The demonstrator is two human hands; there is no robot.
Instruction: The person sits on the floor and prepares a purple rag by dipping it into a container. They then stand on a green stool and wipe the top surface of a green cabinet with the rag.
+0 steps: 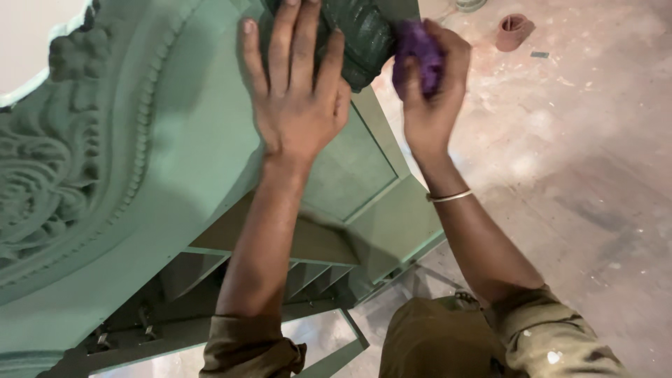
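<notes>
A large green-painted wooden furniture piece (175, 161) with carved scrollwork and beaded trim fills the left of the view. My left hand (297, 91) lies flat on its green surface, fingers spread, next to a dark green carved knob (357, 35) at the top edge. My right hand (430, 84) is closed around a purple wad, a cloth or sanding pad (418, 52), pressed against the side of that dark carved part. A thin bangle sits on my right wrist.
The dusty, paint-flecked concrete floor (581, 175) spreads to the right. A small reddish-brown roll or cup (513, 31) lies on the floor at the top right. Slatted green framing (308, 280) shows beneath the panel. My knee in olive trousers is at the bottom.
</notes>
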